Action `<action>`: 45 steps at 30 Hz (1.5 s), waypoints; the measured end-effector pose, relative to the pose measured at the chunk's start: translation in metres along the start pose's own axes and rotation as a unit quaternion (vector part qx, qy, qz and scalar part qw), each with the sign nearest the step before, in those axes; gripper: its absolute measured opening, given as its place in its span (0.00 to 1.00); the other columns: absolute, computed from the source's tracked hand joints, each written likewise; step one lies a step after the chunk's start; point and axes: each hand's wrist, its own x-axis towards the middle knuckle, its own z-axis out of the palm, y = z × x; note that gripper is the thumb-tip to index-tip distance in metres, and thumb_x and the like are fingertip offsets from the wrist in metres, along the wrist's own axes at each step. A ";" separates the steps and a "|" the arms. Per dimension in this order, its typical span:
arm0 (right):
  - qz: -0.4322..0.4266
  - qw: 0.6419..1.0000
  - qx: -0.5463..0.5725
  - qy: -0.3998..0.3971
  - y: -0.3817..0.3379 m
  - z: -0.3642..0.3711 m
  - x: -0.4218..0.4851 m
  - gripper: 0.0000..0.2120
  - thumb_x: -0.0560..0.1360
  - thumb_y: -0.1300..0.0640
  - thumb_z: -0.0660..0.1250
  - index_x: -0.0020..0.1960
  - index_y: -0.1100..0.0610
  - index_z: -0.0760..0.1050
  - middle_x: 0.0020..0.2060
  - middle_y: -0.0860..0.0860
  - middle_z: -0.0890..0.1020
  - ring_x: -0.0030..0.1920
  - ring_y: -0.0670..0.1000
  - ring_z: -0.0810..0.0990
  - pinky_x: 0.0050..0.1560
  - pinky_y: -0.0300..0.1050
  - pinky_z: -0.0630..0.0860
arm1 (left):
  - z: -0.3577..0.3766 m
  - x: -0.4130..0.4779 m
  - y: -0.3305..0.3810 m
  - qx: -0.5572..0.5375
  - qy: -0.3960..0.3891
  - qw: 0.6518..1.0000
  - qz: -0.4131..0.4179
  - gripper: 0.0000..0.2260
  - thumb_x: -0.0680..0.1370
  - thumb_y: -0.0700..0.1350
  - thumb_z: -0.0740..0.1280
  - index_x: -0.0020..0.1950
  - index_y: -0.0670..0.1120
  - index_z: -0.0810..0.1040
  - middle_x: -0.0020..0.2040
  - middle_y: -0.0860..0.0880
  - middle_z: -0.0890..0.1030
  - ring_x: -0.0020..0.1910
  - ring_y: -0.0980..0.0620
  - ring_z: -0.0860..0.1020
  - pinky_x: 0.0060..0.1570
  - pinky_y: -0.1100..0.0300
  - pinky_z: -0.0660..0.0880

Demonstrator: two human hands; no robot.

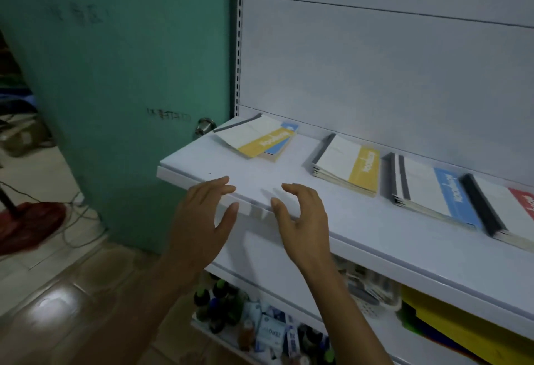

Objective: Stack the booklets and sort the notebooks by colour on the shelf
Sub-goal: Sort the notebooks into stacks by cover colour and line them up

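On the white shelf [289, 171] lie four groups of notebooks. At the far left, a yellow-banded notebook [254, 138] rests crookedly over a blue-banded one [286, 140]. A tidy yellow-banded stack [348, 168] comes after it, then a blue-banded stack [433, 191], then a red-banded stack [511, 208] cut off by the right edge. My left hand [202, 220] and my right hand [300, 217] hover at the shelf's front edge, fingers spread, holding nothing. Both are short of the notebooks.
A green door [124, 75] with a metal knob [205, 126] stands open left of the shelving. Lower shelves hold bottles and packets [260, 324] and yellow and blue folders [450, 324]. A red fan base [29, 223] with cables sits on the floor.
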 end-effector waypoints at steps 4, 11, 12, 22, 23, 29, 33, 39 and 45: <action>0.012 1.000 -0.016 -0.007 0.001 0.026 0.015 0.14 0.77 0.52 0.66 0.62 0.53 0.74 0.60 0.47 0.76 0.61 0.45 0.72 0.59 0.34 0.64 | 0.002 0.013 -0.029 -0.023 -0.003 0.999 -0.025 0.12 0.78 0.48 0.63 0.60 0.48 0.76 0.64 0.54 0.74 0.64 0.54 0.69 0.63 0.64 0.61; 0.080 0.997 0.021 0.008 0.029 0.060 0.085 0.14 0.77 0.53 0.66 0.61 0.51 0.74 0.57 0.44 0.75 0.61 0.46 0.73 0.60 0.37 0.66 | 0.034 0.068 -0.073 -0.048 -0.037 0.998 -0.026 0.12 0.78 0.49 0.66 0.60 0.51 0.76 0.63 0.56 0.74 0.63 0.54 0.71 0.61 0.56 0.69; 0.087 0.996 0.027 0.015 0.030 0.066 0.104 0.14 0.77 0.53 0.66 0.62 0.52 0.74 0.58 0.46 0.76 0.62 0.48 0.73 0.61 0.39 0.67 | 0.035 0.083 -0.078 -0.034 -0.037 0.999 -0.015 0.12 0.78 0.50 0.66 0.60 0.50 0.76 0.63 0.54 0.75 0.62 0.52 0.72 0.60 0.55 0.70; 0.196 0.979 -0.050 0.027 0.048 0.125 0.198 0.36 0.71 0.40 0.68 0.73 0.54 0.62 0.70 0.54 0.66 0.70 0.56 0.64 0.69 0.54 0.62 | 0.065 0.199 -0.129 -0.062 -0.083 0.995 -0.005 0.10 0.79 0.43 0.63 0.59 0.45 0.77 0.63 0.49 0.76 0.63 0.51 0.71 0.64 0.57 0.66; 0.202 0.977 -0.055 0.031 0.052 0.130 0.199 0.36 0.71 0.41 0.69 0.72 0.55 0.62 0.69 0.54 0.67 0.69 0.56 0.65 0.68 0.54 0.63 | 0.069 0.209 -0.135 -0.081 -0.089 0.993 -0.008 0.10 0.80 0.41 0.61 0.60 0.45 0.77 0.62 0.48 0.76 0.63 0.51 0.72 0.63 0.60 0.66; 0.274 0.948 0.068 0.144 0.070 0.115 0.209 0.27 0.74 0.60 0.69 0.70 0.54 0.64 0.60 0.49 0.75 0.56 0.50 0.77 0.55 0.50 0.76 | 0.098 0.268 -0.170 -0.222 -0.232 0.935 -0.153 0.11 0.81 0.44 0.60 0.62 0.47 0.75 0.58 0.55 0.76 0.59 0.56 0.73 0.57 0.63 0.68; 0.311 0.926 0.050 0.209 0.068 0.116 0.196 0.29 0.73 0.58 0.72 0.70 0.52 0.63 0.50 0.47 0.79 0.42 0.41 0.79 0.36 0.38 0.73 | 0.126 0.267 -0.186 -0.182 -0.280 0.936 -0.110 0.14 0.79 0.52 0.62 0.60 0.47 0.77 0.56 0.50 0.80 0.54 0.52 0.77 0.58 0.52 0.74; 0.365 0.899 -0.076 0.229 0.031 0.139 0.182 0.42 0.66 0.41 0.74 0.74 0.52 0.59 0.50 0.48 0.78 0.48 0.50 0.79 0.46 0.46 0.74 | 0.127 0.266 -0.189 -0.150 -0.281 0.948 -0.022 0.17 0.75 0.62 0.60 0.49 0.50 0.78 0.45 0.55 0.81 0.48 0.53 0.78 0.50 0.49 0.75; 0.441 0.853 -0.170 0.223 0.010 0.149 0.161 0.41 0.68 0.36 0.70 0.74 0.53 0.59 0.52 0.50 0.79 0.54 0.54 0.78 0.48 0.48 0.73 | 0.131 0.264 -0.190 -0.113 -0.273 0.955 -0.015 0.10 0.79 0.57 0.56 0.46 0.53 0.72 0.49 0.55 0.78 0.56 0.51 0.73 0.55 0.51 0.65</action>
